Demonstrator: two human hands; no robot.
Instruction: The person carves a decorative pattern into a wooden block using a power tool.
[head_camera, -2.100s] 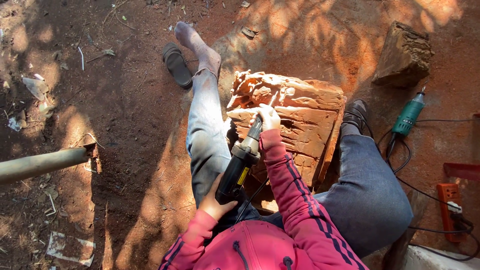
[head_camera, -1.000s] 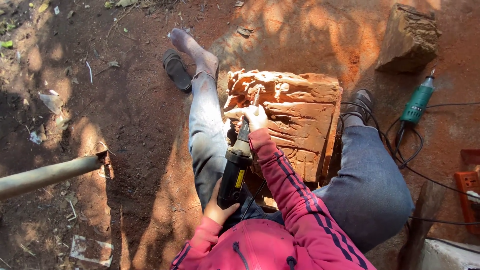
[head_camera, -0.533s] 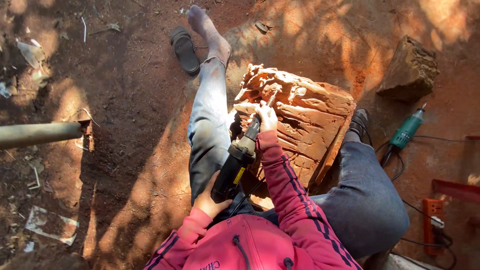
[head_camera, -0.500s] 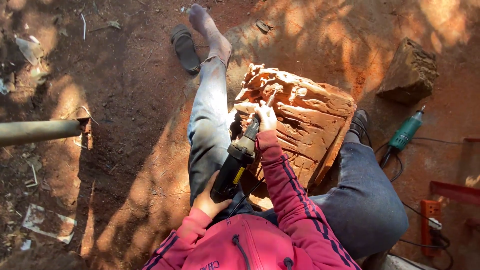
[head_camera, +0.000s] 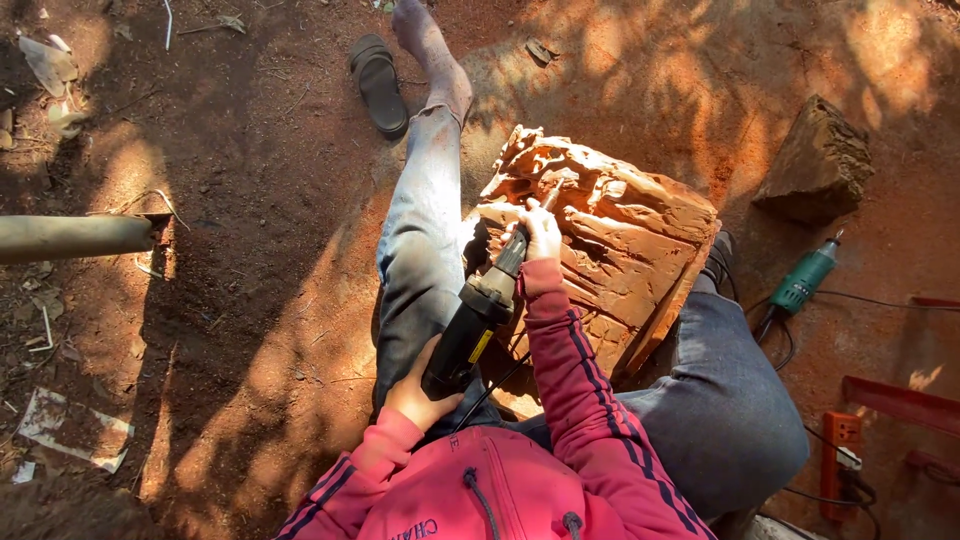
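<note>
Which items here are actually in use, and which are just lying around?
In use: black power carving tool, left hand at its rear, right hand near its tip, carved wood block.

Lying about: green power tool, sandal, rough wood chunk, grey pipe, orange socket strip.

Rough, reddish carved wood block (head_camera: 600, 240); matt black plastic rotary tool (head_camera: 475, 325); dusty earth ground (head_camera: 250, 300).

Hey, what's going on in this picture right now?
A person sits on bare red dirt with a carved wooden block between their legs. The left hand grips the rear of a black rotary power tool, and the right hand steadies its front end against the carving. A green power tool lies unused nearby.
</note>
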